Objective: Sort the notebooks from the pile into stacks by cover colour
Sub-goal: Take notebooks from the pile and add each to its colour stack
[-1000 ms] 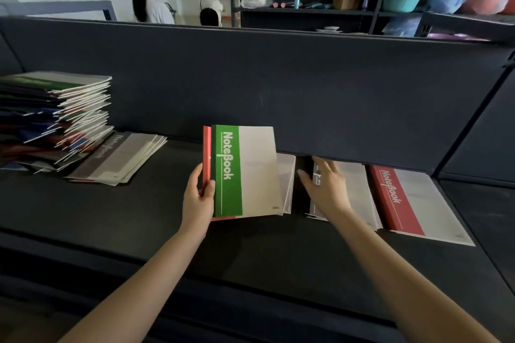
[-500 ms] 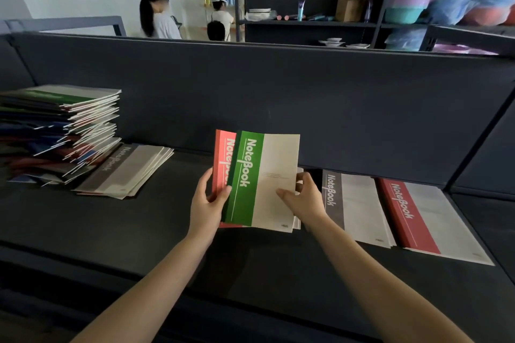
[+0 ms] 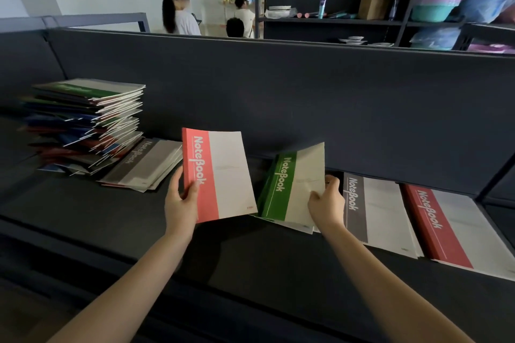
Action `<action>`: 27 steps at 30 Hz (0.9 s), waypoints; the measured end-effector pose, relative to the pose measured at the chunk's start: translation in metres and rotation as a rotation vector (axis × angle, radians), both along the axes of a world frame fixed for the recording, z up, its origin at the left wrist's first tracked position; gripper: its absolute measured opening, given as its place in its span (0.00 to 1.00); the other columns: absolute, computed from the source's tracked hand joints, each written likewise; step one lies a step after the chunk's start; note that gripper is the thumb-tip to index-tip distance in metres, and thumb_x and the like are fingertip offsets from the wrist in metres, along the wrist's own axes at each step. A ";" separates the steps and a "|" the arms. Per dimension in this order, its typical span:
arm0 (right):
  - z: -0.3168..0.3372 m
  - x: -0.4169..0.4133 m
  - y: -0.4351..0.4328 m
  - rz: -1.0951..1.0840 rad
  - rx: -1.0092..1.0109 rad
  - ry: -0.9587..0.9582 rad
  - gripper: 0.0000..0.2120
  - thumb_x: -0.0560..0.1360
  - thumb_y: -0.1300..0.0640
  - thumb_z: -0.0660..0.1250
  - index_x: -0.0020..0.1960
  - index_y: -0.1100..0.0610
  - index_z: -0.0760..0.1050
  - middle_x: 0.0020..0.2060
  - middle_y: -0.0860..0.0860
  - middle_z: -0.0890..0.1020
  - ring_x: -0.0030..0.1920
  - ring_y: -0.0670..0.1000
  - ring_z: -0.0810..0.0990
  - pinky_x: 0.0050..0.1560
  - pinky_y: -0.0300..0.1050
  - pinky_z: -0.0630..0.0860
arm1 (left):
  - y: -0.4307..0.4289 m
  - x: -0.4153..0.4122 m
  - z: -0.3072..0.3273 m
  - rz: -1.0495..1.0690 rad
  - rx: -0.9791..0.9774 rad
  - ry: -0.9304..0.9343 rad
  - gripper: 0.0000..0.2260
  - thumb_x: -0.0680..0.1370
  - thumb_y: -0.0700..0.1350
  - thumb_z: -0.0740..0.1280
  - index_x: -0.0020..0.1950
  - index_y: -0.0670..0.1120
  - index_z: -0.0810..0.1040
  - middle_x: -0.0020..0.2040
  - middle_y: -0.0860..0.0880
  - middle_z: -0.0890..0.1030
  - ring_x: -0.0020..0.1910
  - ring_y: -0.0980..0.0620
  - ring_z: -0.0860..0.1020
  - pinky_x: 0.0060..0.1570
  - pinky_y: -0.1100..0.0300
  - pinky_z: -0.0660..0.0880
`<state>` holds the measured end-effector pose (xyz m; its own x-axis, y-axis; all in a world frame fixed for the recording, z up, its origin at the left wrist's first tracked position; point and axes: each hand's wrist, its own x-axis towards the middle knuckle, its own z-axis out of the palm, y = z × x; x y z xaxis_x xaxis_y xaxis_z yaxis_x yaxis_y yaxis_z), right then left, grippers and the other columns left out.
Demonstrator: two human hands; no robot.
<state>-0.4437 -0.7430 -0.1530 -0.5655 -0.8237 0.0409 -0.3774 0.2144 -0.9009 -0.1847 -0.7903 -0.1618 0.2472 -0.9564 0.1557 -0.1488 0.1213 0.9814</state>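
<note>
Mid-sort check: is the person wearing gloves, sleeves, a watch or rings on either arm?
No. The left hand and right hand are bare, with no gloves, and no rings show. The left forearm and right forearm are uncovered down to the picture's lower edge: no sleeves, watch, bracelet or markings in view.

Salmon notebook [image 3: 220,178]: salmon-red spine band with white "NoteBook" lettering, off-white cover.
Green notebook [image 3: 289,189]: green band, white lettering, pale cream cover.
Grey stack [image 3: 373,211]: grey band, white cover.
Red stack [image 3: 434,228]: deep red band, white cover.
Pile [image 3: 83,125]: mixed green, blue, red and grey covers, white page edges.
Tabletop [image 3: 111,217]: dark charcoal.
Partition [image 3: 306,92]: dark slate-grey.
</note>
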 end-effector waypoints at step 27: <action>-0.001 -0.024 0.044 0.172 -0.115 -0.299 0.31 0.75 0.53 0.69 0.73 0.48 0.58 0.59 0.46 0.75 0.57 0.51 0.77 0.46 0.49 0.79 | 0.038 -0.113 0.012 -0.446 -0.008 -0.079 0.23 0.80 0.51 0.63 0.74 0.53 0.61 0.63 0.56 0.70 0.59 0.57 0.72 0.52 0.61 0.73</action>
<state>-0.4682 -0.6990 -0.1544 -0.4199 -0.9075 -0.0071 -0.1151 0.0610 -0.9915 -0.2977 -0.7524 -0.1497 -0.2020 -0.9653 0.1653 -0.1549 0.1981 0.9679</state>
